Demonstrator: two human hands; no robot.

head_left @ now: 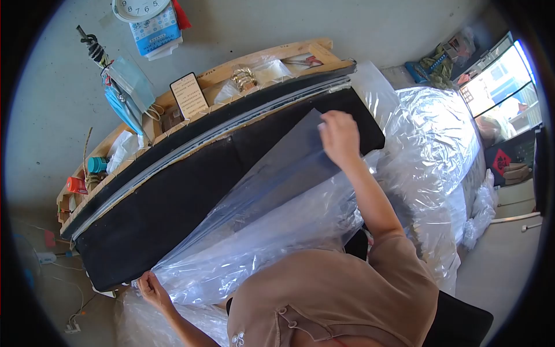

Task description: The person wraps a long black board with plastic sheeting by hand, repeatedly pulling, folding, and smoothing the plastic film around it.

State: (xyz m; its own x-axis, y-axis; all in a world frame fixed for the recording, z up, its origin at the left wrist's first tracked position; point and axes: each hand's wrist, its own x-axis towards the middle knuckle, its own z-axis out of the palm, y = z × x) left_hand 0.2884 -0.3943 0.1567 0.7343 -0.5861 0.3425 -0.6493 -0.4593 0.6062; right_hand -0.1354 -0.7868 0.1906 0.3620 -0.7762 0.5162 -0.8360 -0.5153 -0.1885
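Note:
A sheet of clear plastic film (248,202) stretches slantwise between my hands, partly over a long black padded surface (167,202). My right hand (340,136) pinches the film's upper corner above the right part of the black surface. At the lower left, my left hand (151,288) has its fingers closed on the film's other end, beside the black surface's front corner. More film hangs in crinkled folds towards my body. Along the far side of the black surface runs a grey metallic strip (214,137).
Behind the strip, a wooden shelf (231,72) holds a phone-like device (188,96), a teal lid (97,165), an orange container (76,185) and masks (130,87). Large plastic-wrapped bundles (433,139) stand at the right. A black seat (462,318) is behind me.

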